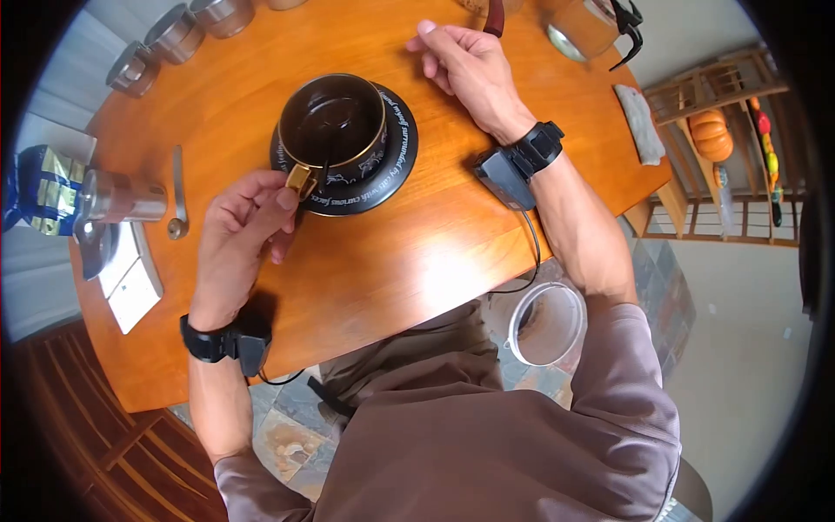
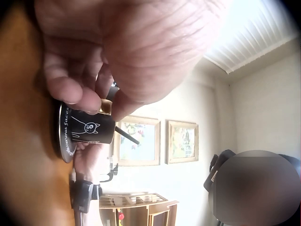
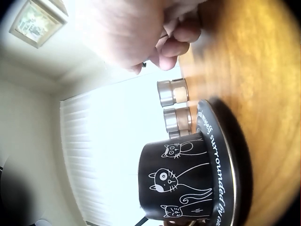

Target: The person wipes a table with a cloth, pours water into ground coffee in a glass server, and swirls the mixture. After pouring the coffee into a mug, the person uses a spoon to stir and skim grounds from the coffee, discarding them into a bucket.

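A black cup [image 1: 333, 122] with white cat drawings and a gold rim stands on a black saucer [image 1: 402, 148] with white lettering. My left hand [image 1: 246, 224] pinches the cup's gold handle [image 1: 301, 179] between thumb and fingers. From the cup's rim a thin dark stick [image 2: 127, 135] pokes out at a slant; its lower end is hidden inside. My right hand [image 1: 474, 74] hovers over the table beyond the saucer, fingers loosely curled around nothing visible. Just past it is a dark red handle [image 1: 495, 17].
Several metal canisters [image 1: 174, 35] line the back left of the wooden table [image 1: 365, 278]. A spoon [image 1: 177, 196], a metal-and-glass jar [image 1: 126, 196] and a blue bag [image 1: 43, 187] sit left. A glass pot [image 1: 583, 30] and a grey cloth [image 1: 639, 124] lie right. A bucket [image 1: 546, 324] stands below.
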Available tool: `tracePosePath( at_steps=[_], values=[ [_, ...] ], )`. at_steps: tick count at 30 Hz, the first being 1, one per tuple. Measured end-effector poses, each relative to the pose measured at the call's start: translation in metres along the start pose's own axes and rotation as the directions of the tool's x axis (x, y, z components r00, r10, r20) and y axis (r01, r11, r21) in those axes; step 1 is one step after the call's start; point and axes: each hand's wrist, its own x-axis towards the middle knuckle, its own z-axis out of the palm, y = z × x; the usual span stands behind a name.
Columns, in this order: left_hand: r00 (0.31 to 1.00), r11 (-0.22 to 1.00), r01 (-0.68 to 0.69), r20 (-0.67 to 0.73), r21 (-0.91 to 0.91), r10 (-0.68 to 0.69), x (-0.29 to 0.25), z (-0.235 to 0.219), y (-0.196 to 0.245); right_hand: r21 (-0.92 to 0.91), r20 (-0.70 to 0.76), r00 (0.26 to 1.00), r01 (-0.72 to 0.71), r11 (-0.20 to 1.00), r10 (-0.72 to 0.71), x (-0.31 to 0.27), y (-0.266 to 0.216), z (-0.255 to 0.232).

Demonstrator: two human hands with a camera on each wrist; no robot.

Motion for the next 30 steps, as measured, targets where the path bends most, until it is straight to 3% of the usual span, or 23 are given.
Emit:
tracePosePath(
  at_steps=[3, 5, 8, 14, 21, 23, 25, 30],
  values=[
    [1.000, 1.000, 0.015, -0.018, -0.017, -0.015, -0.001, 0.002, -0.001, -0.051, 0.034, 0.999, 0.037, 0.998, -0.035, 0.002, 0.003, 0.001],
    [0.999, 0.999, 0.016, -0.038, 0.029, -0.014, -0.003, 0.003, 0.000, -0.040, 0.045, 0.999, -0.023, 0.999, 0.025, 0.000, -0.002, 0.000],
    [0.998, 1.000, 0.017, -0.064, 0.016, -0.016, -0.003, 0.003, -0.003, -0.074, 0.058, 0.996, 0.074, 0.994, -0.070, 0.005, 0.005, -0.002],
    [0.995, 0.998, -0.017, -0.100, 0.067, 0.024, -0.003, 0.002, -0.002, -0.001, 0.093, 0.996, 0.001, 1.000, -0.001, 0.006, -0.003, 0.000],
    [1.000, 0.997, -0.027, 0.000, 0.070, 0.027, -0.004, -0.004, -0.005, 0.025, 0.122, 0.992, 0.021, 0.999, -0.024, 0.003, -0.003, -0.001],
    [0.999, 0.998, -0.025, -0.041, 0.064, 0.027, -0.006, -0.004, -0.004, 0.001, 0.132, 0.991, -0.037, 0.999, 0.037, 0.002, -0.003, -0.002],
    [0.999, 0.998, -0.032, -0.011, 0.057, 0.033, -0.005, -0.005, -0.004, -0.078, 0.049, 0.993, 0.114, 0.990, -0.110, 0.000, 0.009, 0.002],
    [0.998, 0.996, -0.066, 0.010, -0.056, 0.067, -0.003, -0.007, -0.004, -0.087, 0.055, 0.996, 0.074, 0.993, -0.070, -0.002, 0.003, 0.001]
  ],
)
